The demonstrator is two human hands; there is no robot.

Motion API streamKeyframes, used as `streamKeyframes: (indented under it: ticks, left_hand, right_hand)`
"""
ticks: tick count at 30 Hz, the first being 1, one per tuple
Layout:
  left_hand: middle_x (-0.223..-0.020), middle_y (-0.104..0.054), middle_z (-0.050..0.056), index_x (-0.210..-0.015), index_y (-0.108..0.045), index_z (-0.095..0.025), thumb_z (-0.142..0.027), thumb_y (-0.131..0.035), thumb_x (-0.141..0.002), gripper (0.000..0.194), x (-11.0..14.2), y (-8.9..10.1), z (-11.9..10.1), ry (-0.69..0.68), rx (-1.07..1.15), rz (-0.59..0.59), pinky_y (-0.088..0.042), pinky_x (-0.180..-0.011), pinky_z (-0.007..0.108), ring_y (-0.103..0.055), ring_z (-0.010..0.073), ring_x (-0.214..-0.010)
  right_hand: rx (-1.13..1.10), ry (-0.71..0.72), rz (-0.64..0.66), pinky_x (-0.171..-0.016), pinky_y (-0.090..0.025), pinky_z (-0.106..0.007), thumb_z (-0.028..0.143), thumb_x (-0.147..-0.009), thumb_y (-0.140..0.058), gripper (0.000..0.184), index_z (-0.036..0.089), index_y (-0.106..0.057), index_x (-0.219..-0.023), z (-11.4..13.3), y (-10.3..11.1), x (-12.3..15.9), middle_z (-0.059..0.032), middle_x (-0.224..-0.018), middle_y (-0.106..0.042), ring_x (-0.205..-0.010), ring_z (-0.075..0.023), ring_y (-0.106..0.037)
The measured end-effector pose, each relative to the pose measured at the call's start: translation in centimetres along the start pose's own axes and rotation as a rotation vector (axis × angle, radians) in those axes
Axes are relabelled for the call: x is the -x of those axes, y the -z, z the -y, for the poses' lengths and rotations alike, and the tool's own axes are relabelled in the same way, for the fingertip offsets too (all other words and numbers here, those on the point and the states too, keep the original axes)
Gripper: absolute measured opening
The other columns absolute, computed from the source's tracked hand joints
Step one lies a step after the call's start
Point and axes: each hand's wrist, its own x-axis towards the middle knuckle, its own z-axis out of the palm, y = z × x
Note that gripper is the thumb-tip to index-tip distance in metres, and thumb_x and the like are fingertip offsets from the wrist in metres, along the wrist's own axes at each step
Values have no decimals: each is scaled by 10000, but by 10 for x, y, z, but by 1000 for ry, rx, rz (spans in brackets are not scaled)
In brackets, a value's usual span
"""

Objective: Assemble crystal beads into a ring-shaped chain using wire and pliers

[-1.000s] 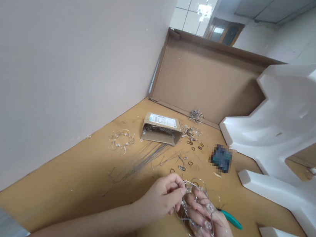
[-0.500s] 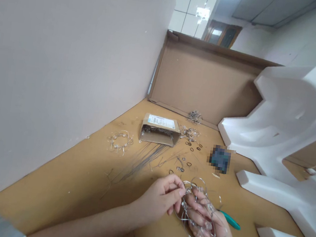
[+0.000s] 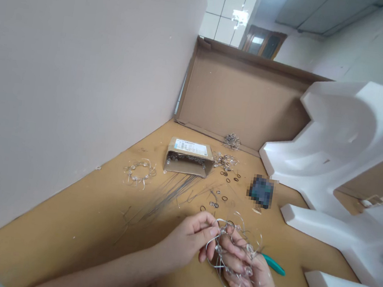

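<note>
My left hand (image 3: 188, 237) pinches a silvery wire at the left edge of a loose beaded wire ring (image 3: 219, 249). The ring is made of looped wire with several clear beads. Palm up, my right hand (image 3: 255, 276) cradles the same ring, its fingers curled through and behind the loops. Which loop each finger grips is hard to make out. A green handle (image 3: 273, 264) of some tool sticks out behind my right hand; its other end is hidden. Several dark small rings (image 3: 224, 198) lie beyond my fingertips.
Past my hands, an open cardboard box (image 3: 189, 159) holds clear beads, with straight wires (image 3: 170, 199) before it. Another beaded wire ring (image 3: 141, 173) lies left, and a wire-and-bead pile (image 3: 225, 161) right. White foam pieces (image 3: 325, 222) line the right side; a cardboard wall (image 3: 240, 93) stands behind.
The whole view has shifted a little, so most things appear slightly further left. Both hands keep their hold on the beaded wire ring, with little visible change in their grip.
</note>
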Motion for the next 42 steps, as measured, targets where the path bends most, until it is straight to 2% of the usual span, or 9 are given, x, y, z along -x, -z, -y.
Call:
streamKeyframes:
  ticks: [33, 42]
  left_hand:
    - [-535, -532, -44, -807, -470, -154, -463, -527, -800, 314, 0, 0, -1, -10, 2, 8, -339, -447, 188, -415, 49, -417]
    - [-531, -532, -45, -804, -474, -155, -459, -537, -800, 310, 1, 1, -1, -7, 21, 15, -341, -448, 186, -419, 49, -421]
  right_hand:
    - [-1, -12, 10, -298, -208, -55, 109, -735, -642, 222, 133, -625, -955, 0, 4, 0, 51, -666, -471, -399, 18, -226]
    - [10, -1, 3, -285, -189, -53, 130, -714, -673, 233, 135, -639, -944, 0, 3, 1, 51, -669, -479, -386, 26, -189]
